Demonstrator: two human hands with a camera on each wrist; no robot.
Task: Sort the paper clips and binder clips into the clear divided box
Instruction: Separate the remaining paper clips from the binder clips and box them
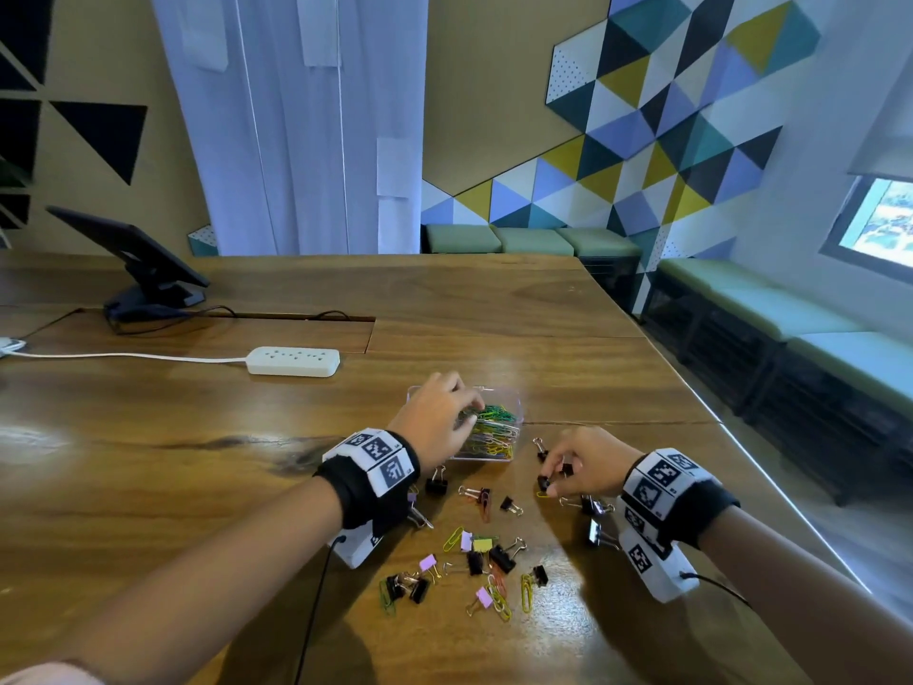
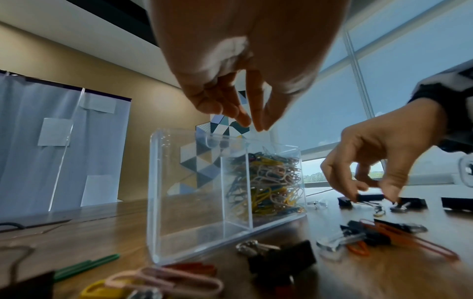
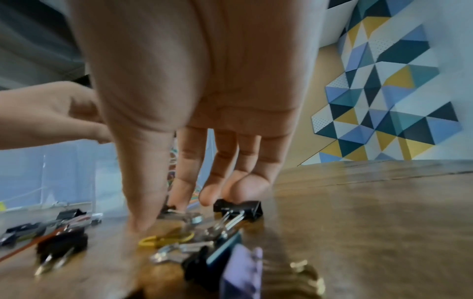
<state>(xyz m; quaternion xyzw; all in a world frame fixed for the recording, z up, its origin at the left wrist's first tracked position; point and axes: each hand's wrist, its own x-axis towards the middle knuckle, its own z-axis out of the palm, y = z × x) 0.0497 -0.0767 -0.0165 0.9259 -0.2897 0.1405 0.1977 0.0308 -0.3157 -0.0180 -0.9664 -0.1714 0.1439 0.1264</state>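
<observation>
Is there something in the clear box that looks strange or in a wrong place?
One compartment of the clear divided box is packed with colored paper clips; the other looks empty. No binder clips show inside; they lie scattered on the table.

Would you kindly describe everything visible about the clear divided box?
The clear divided box is a small rectangular container that looks like hard transparent plastic, open at the top and standing upright on the wooden table. A clear partition splits it: one compartment is packed with coloured paper clips, the other looks empty. The left hand hovers over its opening, fingers bunched just above the rim; no contact is visible.
</observation>
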